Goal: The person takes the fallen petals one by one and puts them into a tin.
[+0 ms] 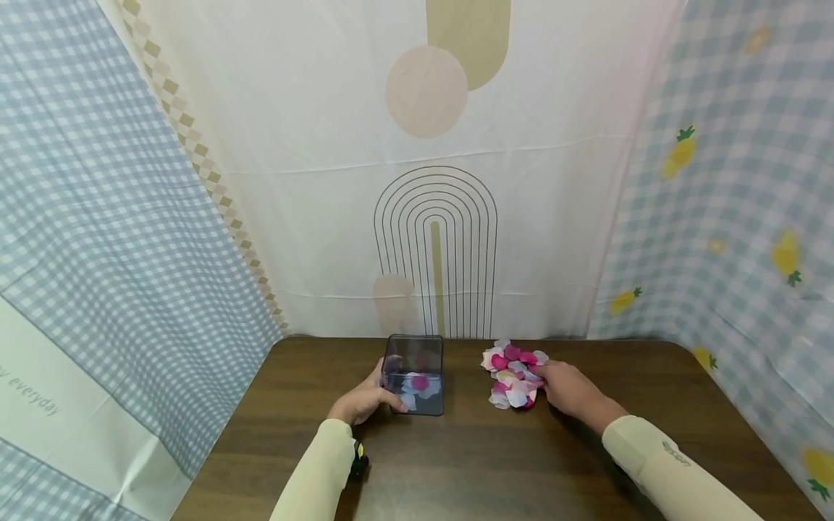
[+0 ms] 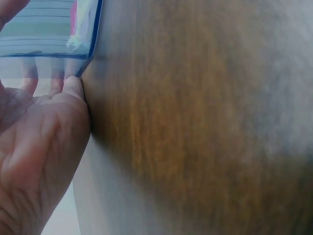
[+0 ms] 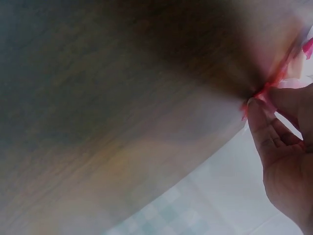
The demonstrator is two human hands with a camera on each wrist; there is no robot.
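L hand [image 1: 365, 398] grips the left side of a clear box [image 1: 430, 407], thumb in front; in the L wrist cam the thumb's mostly cut off & the other fingers show thru the plastic. Box = see-through, squarish w/ rounded corners, on the table [image 1: 456, 463], some petals [image 1: 420, 381] inside, can't count em tbh. R hand [image 1: 573, 391] pinches a reddish petal [image 3: 266, 95] btwn thumb & fingertips, might be >1, too blurry. It's at the right edge of the petal pile [image 1: 515, 373], hiding a bit of it; pile's right of the box, well apart, & mostly cropped in the R wrist cam. Petals = thin, crinkly, fabric-ish, pink/white/magenta. Table's brown woodgrain, smeary up close.
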